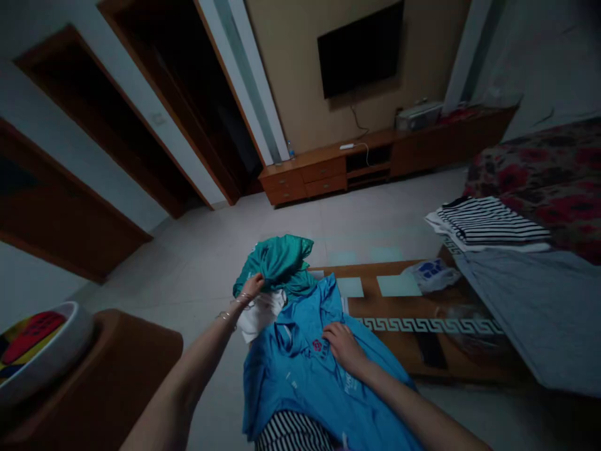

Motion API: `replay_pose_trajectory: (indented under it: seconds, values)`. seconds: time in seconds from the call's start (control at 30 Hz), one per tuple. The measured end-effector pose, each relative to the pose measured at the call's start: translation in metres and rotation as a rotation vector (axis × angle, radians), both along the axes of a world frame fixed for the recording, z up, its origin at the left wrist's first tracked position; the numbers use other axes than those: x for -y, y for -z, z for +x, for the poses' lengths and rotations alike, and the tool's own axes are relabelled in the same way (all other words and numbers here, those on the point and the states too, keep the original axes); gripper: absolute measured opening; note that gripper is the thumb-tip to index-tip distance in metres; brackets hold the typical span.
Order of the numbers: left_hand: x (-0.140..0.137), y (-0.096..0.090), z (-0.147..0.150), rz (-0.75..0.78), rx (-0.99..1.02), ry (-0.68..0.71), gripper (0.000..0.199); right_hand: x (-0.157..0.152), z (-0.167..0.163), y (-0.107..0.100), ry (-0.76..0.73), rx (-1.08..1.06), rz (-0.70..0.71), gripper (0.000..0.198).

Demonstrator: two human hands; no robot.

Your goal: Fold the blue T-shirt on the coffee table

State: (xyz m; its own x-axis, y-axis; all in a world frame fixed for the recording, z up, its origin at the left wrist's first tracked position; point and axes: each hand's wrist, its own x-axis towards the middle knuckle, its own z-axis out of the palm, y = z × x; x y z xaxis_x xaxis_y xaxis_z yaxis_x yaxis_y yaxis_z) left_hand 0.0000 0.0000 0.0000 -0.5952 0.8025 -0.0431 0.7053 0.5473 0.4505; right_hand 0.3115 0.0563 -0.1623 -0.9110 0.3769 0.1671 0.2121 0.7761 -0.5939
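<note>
Along the far wall runs the long wooden TV cabinet (323,175), and over on the right there's the flowered sofa (539,169). Closer in, the wooden tabletop (387,307) stretches right from the middle of the scene. Here's the blue shirt (300,376), laid out broad at near centre, overlapping the tabletop's left end, with striped fabric (286,432) peeking from under its near hem. Just beyond its collar, a little left, sits the teal garment (277,260), all bunched up, with white cloth (258,313) showing on its near side. Far to the right, a pile of striped clothes (493,222) lies by the sofa.

To the arms! The left one reaches long and nearly straight from the near left, bangles (225,315) at the wrist, and the left hand (253,285) is at the near edge of the teal garment. Its grip is closed, fingers drawn together, pinching a fold of that cloth. The right arm comes in from the near right, and the right hand (345,344) rests palm down on the blue shirt, fingers loosely bent, just beside the little red emblem (317,345). Whether that grip nips any fabric, I can't tell from here.
</note>
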Motion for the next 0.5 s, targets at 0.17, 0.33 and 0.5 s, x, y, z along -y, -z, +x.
replay_pose_trajectory:
  seconds: [0.17, 0.33, 0.5]
  values:
    - [0.002, 0.058, 0.043, 0.067, 0.003, -0.018, 0.014, 0.008, 0.005, 0.003, -0.004, -0.040, 0.060, 0.039]
    - [-0.004, 0.089, 0.046, 0.083, 0.025, 0.016, 0.021, 0.013, 0.018, 0.007, 0.066, -0.022, 0.124, 0.034]
    - [0.018, 0.098, 0.041, 0.166, -0.054, 0.013, 0.041, 0.002, 0.047, 0.023, 0.245, 0.007, 0.185, 0.022]
